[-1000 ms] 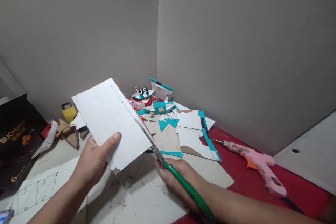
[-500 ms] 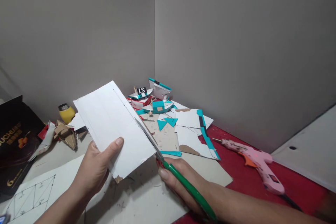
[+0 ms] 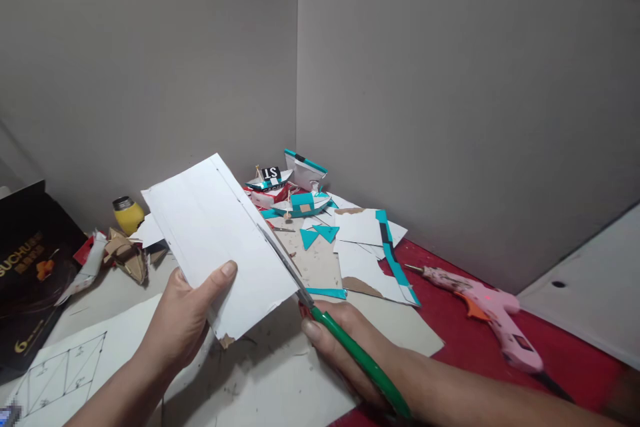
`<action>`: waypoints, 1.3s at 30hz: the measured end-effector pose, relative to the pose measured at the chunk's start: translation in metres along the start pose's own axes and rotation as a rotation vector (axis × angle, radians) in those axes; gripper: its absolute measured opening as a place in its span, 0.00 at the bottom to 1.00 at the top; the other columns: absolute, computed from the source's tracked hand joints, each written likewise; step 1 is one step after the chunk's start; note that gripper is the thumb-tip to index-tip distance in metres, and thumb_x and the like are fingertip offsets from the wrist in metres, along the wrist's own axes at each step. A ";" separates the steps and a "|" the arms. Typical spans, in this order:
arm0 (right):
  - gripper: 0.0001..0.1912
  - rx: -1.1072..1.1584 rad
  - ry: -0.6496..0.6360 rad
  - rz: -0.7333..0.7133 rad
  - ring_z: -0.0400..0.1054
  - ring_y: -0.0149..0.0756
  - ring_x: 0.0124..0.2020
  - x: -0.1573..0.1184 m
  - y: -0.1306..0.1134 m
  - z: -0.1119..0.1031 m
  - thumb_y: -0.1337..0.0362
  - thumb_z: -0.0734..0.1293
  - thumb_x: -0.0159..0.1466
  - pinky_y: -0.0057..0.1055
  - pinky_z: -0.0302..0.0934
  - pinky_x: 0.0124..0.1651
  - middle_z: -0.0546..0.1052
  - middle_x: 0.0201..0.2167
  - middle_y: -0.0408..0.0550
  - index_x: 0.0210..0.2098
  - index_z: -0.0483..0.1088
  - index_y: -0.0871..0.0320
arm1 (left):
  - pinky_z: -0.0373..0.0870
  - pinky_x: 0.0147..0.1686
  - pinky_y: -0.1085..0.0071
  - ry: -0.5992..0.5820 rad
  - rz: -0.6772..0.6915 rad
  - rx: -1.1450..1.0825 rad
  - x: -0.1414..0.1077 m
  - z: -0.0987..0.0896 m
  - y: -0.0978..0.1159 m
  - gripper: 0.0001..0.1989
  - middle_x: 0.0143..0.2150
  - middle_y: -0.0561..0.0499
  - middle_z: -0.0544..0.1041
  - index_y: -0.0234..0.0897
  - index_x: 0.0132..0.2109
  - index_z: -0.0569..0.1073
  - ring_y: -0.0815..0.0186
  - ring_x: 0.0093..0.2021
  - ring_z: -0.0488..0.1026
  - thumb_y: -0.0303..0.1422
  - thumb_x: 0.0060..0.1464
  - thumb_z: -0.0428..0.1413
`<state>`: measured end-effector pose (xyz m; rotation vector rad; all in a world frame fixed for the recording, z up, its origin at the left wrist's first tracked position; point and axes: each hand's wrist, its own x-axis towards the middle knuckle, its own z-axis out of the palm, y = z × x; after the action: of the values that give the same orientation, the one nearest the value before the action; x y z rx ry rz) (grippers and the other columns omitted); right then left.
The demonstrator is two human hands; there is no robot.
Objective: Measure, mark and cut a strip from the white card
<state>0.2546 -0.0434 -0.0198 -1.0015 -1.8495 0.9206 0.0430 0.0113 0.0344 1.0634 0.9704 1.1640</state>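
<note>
My left hand (image 3: 195, 307) grips a white sheet of cardboard (image 3: 210, 227) by its lower left side, thumb on top and fingers hidden beneath. The sheet is tilted above the table, with pencil lines along its edges and a torn brown corner at the bottom. In my right hand (image 3: 345, 340) is a pair of scissors (image 3: 363, 360) with green handles. Their blades lie along the sheet's right edge, one above the cardboard; the other is mostly hidden, as are the fingers inside the handles.
Small paper boats (image 3: 303, 204), teal triangles (image 3: 326, 232) and cardboard pieces (image 3: 363, 257) lie behind. A pink glue gun (image 3: 493, 307) rests on a red surface at right. At left are a black box (image 3: 35, 280), a yellow jar (image 3: 128, 215) and a drawn sheet (image 3: 75, 367). Grey partitions (image 3: 200, 67) stand behind.
Almost nothing differs. The view has shifted very slightly; both hands, the cardboard and the scissors keep nearly the same positions.
</note>
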 end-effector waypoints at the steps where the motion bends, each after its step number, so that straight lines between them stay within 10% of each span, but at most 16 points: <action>1: 0.25 -0.001 0.000 -0.005 0.62 0.35 0.28 0.000 0.000 0.000 0.45 0.55 0.69 0.33 0.63 0.36 0.67 0.24 0.45 0.28 0.67 0.57 | 0.79 0.32 0.67 0.000 -0.003 0.001 0.000 0.000 0.000 0.31 0.42 0.42 0.83 0.35 0.57 0.73 0.56 0.35 0.81 0.36 0.45 0.68; 39: 0.23 -0.030 -0.030 0.027 0.59 0.34 0.27 -0.006 0.008 0.000 0.47 0.55 0.69 0.35 0.64 0.37 0.61 0.21 0.41 0.25 0.60 0.55 | 0.75 0.49 0.59 0.044 0.025 -0.025 -0.001 0.003 0.012 0.35 0.51 0.43 0.80 0.39 0.60 0.70 0.50 0.48 0.78 0.36 0.43 0.69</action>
<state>0.2591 -0.0450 -0.0284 -1.0382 -1.8836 0.9312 0.0434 0.0110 0.0469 1.0367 0.9768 1.2216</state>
